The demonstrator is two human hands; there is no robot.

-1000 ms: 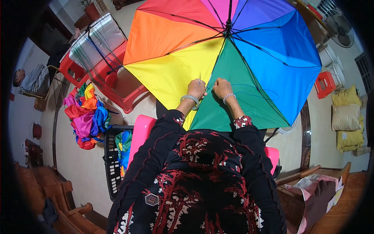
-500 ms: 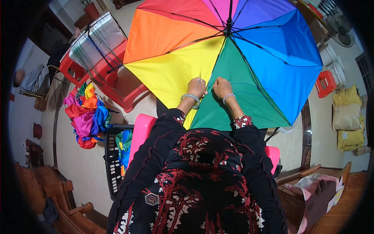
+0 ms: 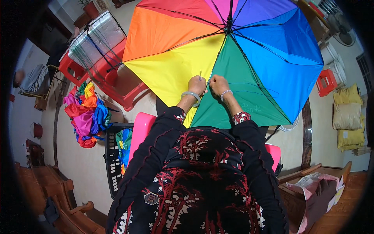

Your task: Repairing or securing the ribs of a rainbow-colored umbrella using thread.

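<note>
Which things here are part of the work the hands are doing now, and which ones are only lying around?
In use:
- rainbow umbrella, open, inner side up
- left hand and right hand, both on the rib between the yellow and green panels
- a thin tool, perhaps a needle, in the left hand

Lying about:
- pile of coloured fabric
- black crate
- red plastic stool
- yellow sacks

A red stool (image 3: pixel 326 81) stands right; yellow sacks (image 3: pixel 348 117) beyond it; a fabric pile (image 3: pixel 86 115) and black crate (image 3: pixel 115 156) left.
</note>
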